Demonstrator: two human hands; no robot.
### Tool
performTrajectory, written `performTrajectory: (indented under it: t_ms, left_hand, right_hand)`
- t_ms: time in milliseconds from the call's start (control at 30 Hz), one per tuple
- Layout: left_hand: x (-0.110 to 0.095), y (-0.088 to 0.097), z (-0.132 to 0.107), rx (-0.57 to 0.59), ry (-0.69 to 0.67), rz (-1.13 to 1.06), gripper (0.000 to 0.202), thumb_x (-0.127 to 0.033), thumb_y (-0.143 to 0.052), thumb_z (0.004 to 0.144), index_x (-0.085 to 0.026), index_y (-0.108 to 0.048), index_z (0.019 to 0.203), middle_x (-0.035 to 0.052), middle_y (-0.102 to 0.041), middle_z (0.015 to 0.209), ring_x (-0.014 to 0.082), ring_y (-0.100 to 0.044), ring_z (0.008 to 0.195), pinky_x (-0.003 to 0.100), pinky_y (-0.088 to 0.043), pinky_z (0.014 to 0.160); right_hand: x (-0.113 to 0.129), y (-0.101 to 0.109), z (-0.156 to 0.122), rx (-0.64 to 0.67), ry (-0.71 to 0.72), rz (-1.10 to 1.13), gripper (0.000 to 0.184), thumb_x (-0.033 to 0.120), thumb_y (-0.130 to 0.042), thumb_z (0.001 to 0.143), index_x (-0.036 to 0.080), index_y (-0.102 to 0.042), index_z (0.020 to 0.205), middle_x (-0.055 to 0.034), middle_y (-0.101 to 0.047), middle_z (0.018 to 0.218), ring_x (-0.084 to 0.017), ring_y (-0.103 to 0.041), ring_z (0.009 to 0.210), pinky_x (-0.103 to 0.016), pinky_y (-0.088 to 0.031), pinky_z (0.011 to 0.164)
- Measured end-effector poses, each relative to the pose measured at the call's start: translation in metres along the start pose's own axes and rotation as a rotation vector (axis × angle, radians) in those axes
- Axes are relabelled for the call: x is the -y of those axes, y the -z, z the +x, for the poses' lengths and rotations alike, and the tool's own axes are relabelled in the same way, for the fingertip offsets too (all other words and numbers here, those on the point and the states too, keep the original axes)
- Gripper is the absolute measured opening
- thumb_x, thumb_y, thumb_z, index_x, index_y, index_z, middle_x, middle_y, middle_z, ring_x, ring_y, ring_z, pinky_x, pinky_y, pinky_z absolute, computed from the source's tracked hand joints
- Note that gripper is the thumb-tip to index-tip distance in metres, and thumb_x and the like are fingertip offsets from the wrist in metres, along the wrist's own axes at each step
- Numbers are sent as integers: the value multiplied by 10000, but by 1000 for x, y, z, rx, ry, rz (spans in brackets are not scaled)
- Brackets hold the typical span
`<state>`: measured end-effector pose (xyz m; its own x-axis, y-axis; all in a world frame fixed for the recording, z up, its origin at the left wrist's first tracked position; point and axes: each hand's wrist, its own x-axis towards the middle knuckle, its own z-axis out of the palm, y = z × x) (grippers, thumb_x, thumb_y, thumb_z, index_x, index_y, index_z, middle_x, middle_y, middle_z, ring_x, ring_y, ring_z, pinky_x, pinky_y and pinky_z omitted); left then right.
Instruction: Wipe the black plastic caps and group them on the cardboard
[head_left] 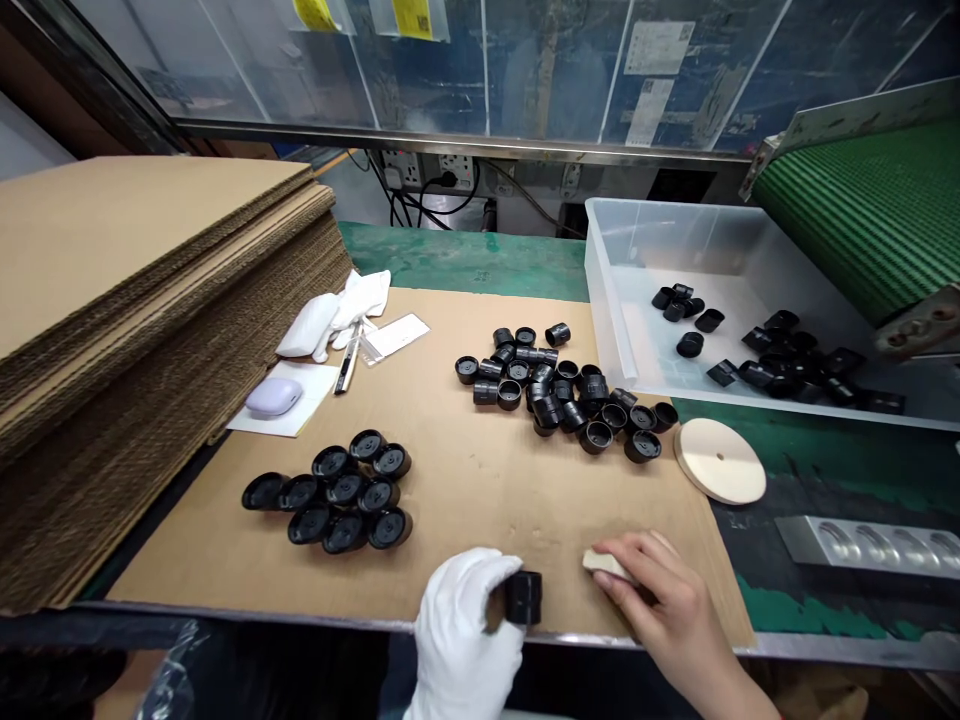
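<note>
The left hand (457,640), in a white fabric glove, curls around a short black plastic cylindrical cap (523,598), holding it by its side wall just inside the near edge of a tan cardboard sheet (465,500) laid on the worktop. The bare right hand (660,580) pinches a small cream-coloured block (604,565) between thumb and fingers, low over the same sheet and to the right of the cap; the block's material cannot be told.

The cap looks light, stiff and moulded, so a gentle hold on its outer wall should suffice, though the glossy surface may slip.

Beyond the cap on the sheet lies a loose heap of matching black caps (555,390), with a tighter group of black caps (345,495) to its left. Right of the sheet sit a round pale wooden disc (720,460) and a clear plastic bin (607,290) holding more caps. A tall stack of corrugated cardboard sheets (150,300) rises left of the sheet, and a pair of white gloves (337,315) lies at its far edge.
</note>
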<state>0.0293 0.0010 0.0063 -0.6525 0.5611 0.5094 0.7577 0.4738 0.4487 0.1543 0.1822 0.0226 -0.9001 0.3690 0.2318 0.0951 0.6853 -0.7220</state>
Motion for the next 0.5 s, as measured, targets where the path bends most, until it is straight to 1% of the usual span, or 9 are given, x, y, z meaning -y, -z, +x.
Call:
performTrajectory:
  t_ms: [100,133,200,267,300,367,400,467,500]
  left_hand:
    - [0,0,4,-11,-7,-17,172,-188,-569,730,-226,-614,892,24,-685,822,172,-655,769,337,-546,699]
    - [0,1,7,-10,-18,-31,157,-202,-565,735,-223,-615,882,23,-687,810,172,-656,755,333,-548,688]
    - [-2,3,12,21,-32,-85,82,-219,-530,760,-224,-609,780,4,-671,708,156,-646,666,303,-540,619]
    - [-4,5,16,44,-35,-128,119,-218,-499,778,-223,-597,711,-7,-649,636,143,-631,607,279,-525,572]
    - [-5,6,16,42,-32,-139,120,-215,-499,779,-221,-601,715,-7,-650,638,139,-630,606,272,-523,571]
    - [-6,6,14,19,-13,-127,85,-218,-546,766,-218,-626,795,4,-674,710,138,-641,653,272,-534,610]
    - [-5,6,13,6,-3,-114,106,-225,-579,756,-217,-632,847,12,-685,758,143,-647,689,278,-541,640]
    - [-3,5,10,9,0,-95,125,-240,-597,761,-219,-632,879,21,-691,794,149,-652,719,287,-549,666]
    - [-1,4,9,16,-16,-85,121,-261,-583,773,-217,-631,875,26,-692,788,155,-655,715,289,-550,660]
  right_hand:
    - [22,-11,17,54,112,88,175,164,-536,889,200,-592,1050,-30,-579,781,-168,-528,741,-267,-444,631]
    - [31,-16,24,97,169,98,164,156,-534,885,198,-600,1029,-28,-570,765,-166,-514,732,-271,-432,638]
    - [44,-24,39,199,288,70,172,126,-512,877,199,-617,992,-29,-565,752,-166,-490,724,-290,-407,661]
    - [48,-26,49,304,385,37,201,110,-494,870,205,-624,990,-30,-569,762,-167,-476,727,-309,-385,685]
    - [46,-24,52,343,410,39,199,120,-494,874,205,-624,998,-29,-563,763,-166,-471,728,-312,-379,692]
    - [38,-17,55,376,406,76,174,161,-501,893,199,-626,1008,-21,-523,737,-158,-455,708,-300,-377,683]
    - [35,-14,54,375,385,94,164,179,-500,902,193,-627,1004,-16,-498,719,-154,-447,695,-291,-378,672]
    - [31,-12,53,351,345,96,163,198,-487,914,184,-630,992,-9,-463,694,-151,-434,676,-281,-376,653]
    - [32,-14,52,350,350,90,168,200,-480,915,186,-630,990,-11,-467,696,-153,-438,681,-284,-376,657]
